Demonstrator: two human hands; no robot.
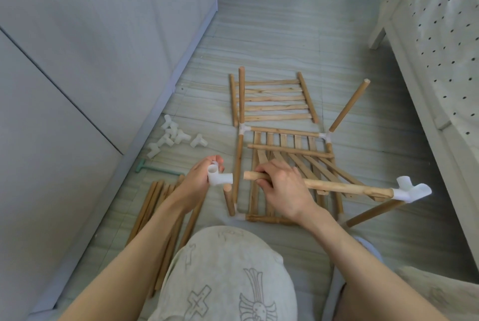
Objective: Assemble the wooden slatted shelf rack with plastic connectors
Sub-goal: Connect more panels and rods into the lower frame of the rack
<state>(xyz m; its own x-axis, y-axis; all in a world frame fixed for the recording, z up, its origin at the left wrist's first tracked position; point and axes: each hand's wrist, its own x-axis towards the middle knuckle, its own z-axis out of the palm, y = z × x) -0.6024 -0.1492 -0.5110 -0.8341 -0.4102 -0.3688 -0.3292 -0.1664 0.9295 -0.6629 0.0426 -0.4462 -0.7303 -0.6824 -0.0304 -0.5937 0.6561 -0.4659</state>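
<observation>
Head view: left hand (201, 178) grasps a white plastic connector (219, 177), its open socket facing the bare end of a wooden rod (337, 186) gripped by the right hand (281, 186). They seem just apart, above the half-built rack (285, 149) on the floor (272, 35).

Home bedroom — bed (438, 43) with dotted sheet, wardrobe (77, 35), tiled floor (272, 23)

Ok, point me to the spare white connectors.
In the head view, the spare connectors lie on the floor at left, beside the grey cabinet, beyond the left hand.
</observation>
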